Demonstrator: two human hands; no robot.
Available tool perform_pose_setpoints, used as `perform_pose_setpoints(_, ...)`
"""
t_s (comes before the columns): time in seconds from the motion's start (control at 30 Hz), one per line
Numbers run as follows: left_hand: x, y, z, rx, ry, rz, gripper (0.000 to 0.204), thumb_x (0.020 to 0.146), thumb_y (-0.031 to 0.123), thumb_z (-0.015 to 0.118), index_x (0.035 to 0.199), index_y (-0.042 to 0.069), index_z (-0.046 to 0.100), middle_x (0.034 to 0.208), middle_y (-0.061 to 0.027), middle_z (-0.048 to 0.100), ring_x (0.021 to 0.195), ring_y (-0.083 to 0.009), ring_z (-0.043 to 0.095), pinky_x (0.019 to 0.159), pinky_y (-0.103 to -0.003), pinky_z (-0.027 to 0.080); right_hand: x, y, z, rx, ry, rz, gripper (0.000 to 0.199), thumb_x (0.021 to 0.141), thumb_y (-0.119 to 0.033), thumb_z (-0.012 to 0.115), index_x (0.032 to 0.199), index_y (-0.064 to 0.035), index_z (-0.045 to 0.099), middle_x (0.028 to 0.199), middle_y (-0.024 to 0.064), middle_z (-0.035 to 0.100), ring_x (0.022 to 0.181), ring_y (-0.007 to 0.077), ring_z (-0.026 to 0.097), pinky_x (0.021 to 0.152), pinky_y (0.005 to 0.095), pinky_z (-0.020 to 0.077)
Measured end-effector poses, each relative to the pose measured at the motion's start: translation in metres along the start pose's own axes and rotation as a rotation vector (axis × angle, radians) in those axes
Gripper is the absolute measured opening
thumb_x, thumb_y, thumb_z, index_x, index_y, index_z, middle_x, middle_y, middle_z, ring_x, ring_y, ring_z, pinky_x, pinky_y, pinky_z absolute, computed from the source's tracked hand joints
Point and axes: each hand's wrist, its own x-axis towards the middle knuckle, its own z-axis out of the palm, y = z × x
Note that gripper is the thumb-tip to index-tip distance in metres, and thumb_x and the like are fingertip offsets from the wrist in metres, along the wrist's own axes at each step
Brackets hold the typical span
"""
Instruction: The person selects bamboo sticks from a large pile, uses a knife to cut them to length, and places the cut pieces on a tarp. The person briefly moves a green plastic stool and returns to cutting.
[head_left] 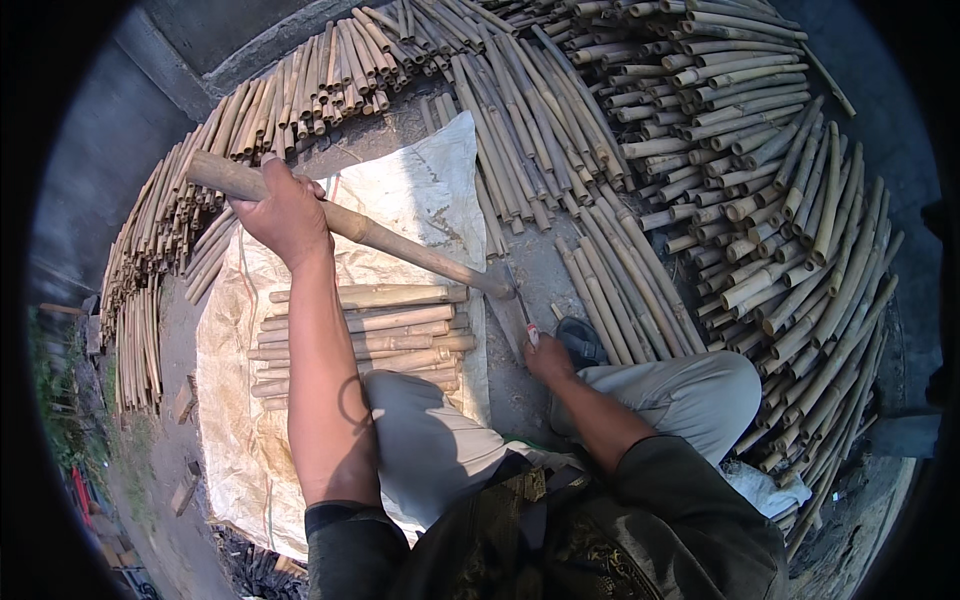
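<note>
My left hand [286, 214] is wrapped round a bamboo pole [405, 245] near its thick upper end. The pole slants down to the right across a pale woven sheet [235, 400]. By its lower end, my right hand [549, 360] is closed round the reddish-white handle of a knife [524, 308]. The thin blade points away from me and lies at or beside the pole's tip; whether it touches, I cannot tell. Beneath the pole, a small stack of cut bamboo pieces [400, 325] rests on the sheet, partly hidden by my left forearm.
Bamboo poles [330, 75] are heaped along the far and left sides. A tall bamboo pile [750, 200] rises on the right. Several poles [630, 280] lie on the ground beside my shoe [580, 340]. A grey wall [150, 80] stands behind.
</note>
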Motion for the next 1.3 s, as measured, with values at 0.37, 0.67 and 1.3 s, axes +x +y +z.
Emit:
perform_pose_setpoints(0.37, 0.000, -0.006, -0.011, -0.060, 0.039, 0.020, 0.035, 0.098, 0.021, 0.065, 0.112, 0.000, 0.040, 0.074, -0.0076, 0.052, 0.054, -0.0146, 0.053, 0.050, -0.029, 0.049, 0.005, 0.013, 0.008, 0.045, 0.013, 0.063, 0.036, 0.095, -0.033, 0.061, 0.103, 0.0016, 0.066, 0.087, 0.0291, 0.069, 0.087, 0.0481, 0.068, 0.077, 0.0530, 0.0542)
perform_pose_setpoints(0.67, -0.001, -0.003, -0.008, -0.130, 0.027, -0.017, 0.032, 0.093, 0.013, 0.063, 0.108, 0.005, 0.037, 0.078, -0.0076, 0.049, 0.056, -0.0148, 0.049, 0.048, -0.030, 0.045, 0.005, -0.003, -0.006, 0.211, 0.124, -0.116, 0.039, 0.095, -0.037, 0.061, 0.110, -0.0018, 0.066, 0.096, 0.0310, 0.069, 0.094, 0.0496, 0.067, 0.082, 0.0559, 0.0527)
perform_pose_setpoints(1.3, -0.001, -0.002, -0.010, -0.085, 0.050, -0.015, 0.032, 0.094, 0.018, 0.063, 0.108, 0.005, 0.037, 0.073, -0.0069, 0.049, 0.053, -0.0131, 0.048, 0.046, -0.028, 0.044, 0.010, 0.010, 0.005, 0.249, 0.171, -0.082, 0.040, 0.094, -0.037, 0.059, 0.107, 0.0006, 0.068, 0.091, 0.0270, 0.071, 0.087, 0.0468, 0.069, 0.076, 0.0510, 0.0558)
